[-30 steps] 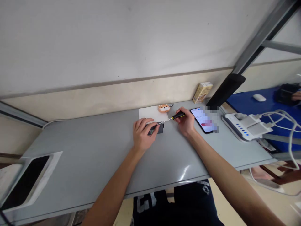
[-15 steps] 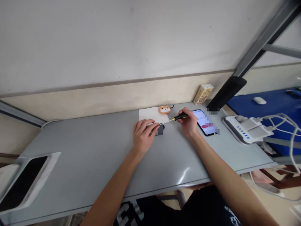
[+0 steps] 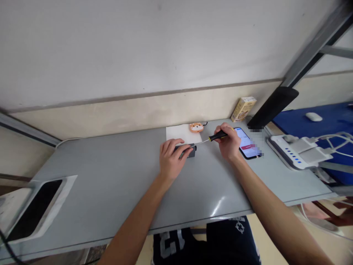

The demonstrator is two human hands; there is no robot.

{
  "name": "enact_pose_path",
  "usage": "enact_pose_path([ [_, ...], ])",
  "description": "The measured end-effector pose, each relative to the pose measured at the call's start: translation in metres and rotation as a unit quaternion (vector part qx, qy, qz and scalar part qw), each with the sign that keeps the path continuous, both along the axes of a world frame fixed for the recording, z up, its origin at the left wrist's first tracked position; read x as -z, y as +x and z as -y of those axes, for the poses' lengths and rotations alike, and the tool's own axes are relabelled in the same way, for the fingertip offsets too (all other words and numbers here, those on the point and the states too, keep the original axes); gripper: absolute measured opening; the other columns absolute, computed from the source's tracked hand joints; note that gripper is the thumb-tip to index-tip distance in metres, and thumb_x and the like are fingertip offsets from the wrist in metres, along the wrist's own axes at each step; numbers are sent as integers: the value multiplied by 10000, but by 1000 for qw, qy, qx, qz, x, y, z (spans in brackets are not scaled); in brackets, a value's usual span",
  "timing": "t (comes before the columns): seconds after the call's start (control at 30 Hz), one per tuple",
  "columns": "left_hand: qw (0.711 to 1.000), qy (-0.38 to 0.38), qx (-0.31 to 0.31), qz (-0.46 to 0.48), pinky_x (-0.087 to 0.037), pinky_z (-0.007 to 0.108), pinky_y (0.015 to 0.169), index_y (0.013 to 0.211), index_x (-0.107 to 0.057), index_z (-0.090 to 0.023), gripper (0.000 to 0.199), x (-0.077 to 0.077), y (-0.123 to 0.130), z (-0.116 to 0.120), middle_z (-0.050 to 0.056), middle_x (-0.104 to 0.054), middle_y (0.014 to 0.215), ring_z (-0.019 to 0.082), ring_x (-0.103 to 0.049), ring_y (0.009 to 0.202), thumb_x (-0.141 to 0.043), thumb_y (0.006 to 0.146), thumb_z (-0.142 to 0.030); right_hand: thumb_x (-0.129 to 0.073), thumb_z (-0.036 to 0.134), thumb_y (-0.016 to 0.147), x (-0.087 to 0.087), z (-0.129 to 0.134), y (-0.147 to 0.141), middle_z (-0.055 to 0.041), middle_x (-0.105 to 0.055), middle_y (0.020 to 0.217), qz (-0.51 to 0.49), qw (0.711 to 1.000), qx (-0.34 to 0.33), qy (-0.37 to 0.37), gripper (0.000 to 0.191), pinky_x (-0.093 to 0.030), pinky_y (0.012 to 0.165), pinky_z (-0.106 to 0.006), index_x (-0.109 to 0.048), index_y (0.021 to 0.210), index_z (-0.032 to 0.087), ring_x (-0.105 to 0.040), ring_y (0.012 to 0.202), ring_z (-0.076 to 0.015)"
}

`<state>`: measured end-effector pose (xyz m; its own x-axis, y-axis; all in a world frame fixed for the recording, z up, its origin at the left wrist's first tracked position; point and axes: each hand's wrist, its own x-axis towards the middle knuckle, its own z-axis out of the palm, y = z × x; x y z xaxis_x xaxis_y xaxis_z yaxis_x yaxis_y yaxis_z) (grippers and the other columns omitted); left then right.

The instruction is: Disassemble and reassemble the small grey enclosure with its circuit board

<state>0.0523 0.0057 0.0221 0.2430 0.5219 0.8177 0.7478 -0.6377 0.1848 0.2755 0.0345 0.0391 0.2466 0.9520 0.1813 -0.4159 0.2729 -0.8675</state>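
My right hand is closed round the black and yellow handle of a screwdriver. Its thin metal shaft points left, toward the fingers of my left hand. That hand is curled over a small dark grey box-shaped device on the grey table, holding it with fingers and thumb. The device has a black knob-like part at its right end; most of its left side is hidden under my fingers. The shaft's tip reaches the device's top near my left fingertips, and whether it touches a screw cannot be made out.
Behind the device lie a white sheet and an orange animal-face case. To the right are a lit phone, a small carton, a black cylinder and a power strip with cables. A dark tablet-like slab lies far left.
The whole view has shifted slightly, so the scene sits a little further right. Both hands keep their holds on the screwdriver and the device, with hardly any movement between them.
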Motion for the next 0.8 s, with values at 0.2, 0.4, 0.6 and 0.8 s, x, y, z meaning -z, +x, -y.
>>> enact_pose_path([
  [0.2,1000,-4,2,-13,-442,361,877,997,-760,-262,90,-1,-2,1,37,-743,1025,204,-629,953,-755,907,-262,-662,371,794,1,0,4,-12,-573,696,49,998,10,42,220,-303,458,-266,-577,665,215,-472,566,-123],
  [0.4,1000,-15,5,-18,-437,364,883,1026,-755,-271,102,1,-1,0,24,-756,993,204,-632,964,-733,927,-270,-654,369,813,-1,3,5,-12,-585,687,86,995,16,57,220,-293,461,-280,-602,664,215,-450,537,-119],
  [0.6,998,-45,11,-32,-430,406,970,1242,-680,-248,438,2,-3,-2,68,-743,1148,240,-646,1069,-783,863,-443,-671,329,802,-2,2,9,-17,-602,690,80,994,29,67,198,-303,465,-275,-633,651,206,-457,541,-115],
  [0.8,996,-61,31,-50,-428,404,993,1213,-670,-256,353,5,-5,-4,54,-745,1139,215,-672,1057,-744,908,-418,-678,307,795,-2,-1,15,-17,-600,679,59,995,43,65,185,-287,456,-262,-646,646,202,-473,546,-113],
])
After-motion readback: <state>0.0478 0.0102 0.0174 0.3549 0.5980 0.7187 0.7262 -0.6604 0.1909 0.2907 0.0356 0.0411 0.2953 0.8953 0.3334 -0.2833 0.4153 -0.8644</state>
